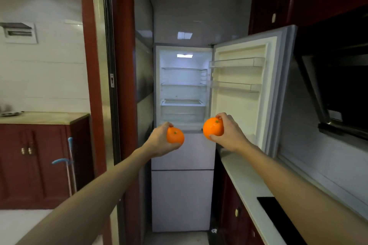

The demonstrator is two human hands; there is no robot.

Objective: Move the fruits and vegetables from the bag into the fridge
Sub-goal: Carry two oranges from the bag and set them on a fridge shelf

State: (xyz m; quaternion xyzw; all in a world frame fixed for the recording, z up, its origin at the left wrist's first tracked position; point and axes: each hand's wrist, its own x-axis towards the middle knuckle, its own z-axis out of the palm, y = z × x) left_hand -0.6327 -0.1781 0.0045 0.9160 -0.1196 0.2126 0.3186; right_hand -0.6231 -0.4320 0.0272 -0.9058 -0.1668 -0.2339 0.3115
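A white fridge [182, 195] stands straight ahead with its upper door [242, 93] swung open to the right. Its glass shelves [183, 84] and clear drawer [182, 108] hold nothing. My left hand [159, 142] grips one orange [175, 135] in front of the fridge's lower left edge. My right hand [229, 131] grips a second orange [213, 129] just below the open compartment, near the door hinge side. Both arms are stretched forward. No bag is in view.
A white countertop [245, 183] with a black cooktop [278, 217] runs along the right, under a black range hood [336, 85]. Dark red cabinets [31, 163] and a blue-handled mop [69, 161] stand at the left beyond a red door frame [91, 65].
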